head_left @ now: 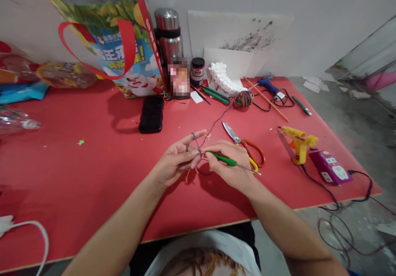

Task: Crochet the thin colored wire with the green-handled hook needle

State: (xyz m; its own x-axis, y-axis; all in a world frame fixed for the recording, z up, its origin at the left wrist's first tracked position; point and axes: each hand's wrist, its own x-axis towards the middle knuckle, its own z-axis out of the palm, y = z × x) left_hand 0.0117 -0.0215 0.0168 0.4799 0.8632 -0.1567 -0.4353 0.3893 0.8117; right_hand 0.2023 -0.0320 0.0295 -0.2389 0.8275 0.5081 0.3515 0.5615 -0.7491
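Note:
My right hand is closed around a crochet hook with a green handle; its metal rear end points right. My left hand pinches a small piece of yarn work at the hook's tip, with dark yarn looped over its raised index finger. From there a yarn strand runs up to a multicoloured yarn ball. Short orange yarn ends hang below the left fingers. Just beyond the right hand lie scissors with red and yellow handles, their blades partly spread.
A yellow glue gun and a purple box with cables stand at right. Behind are a blue glue gun, a green cutter, a jar, a steel flask and a large bag. A black phone lies left of centre.

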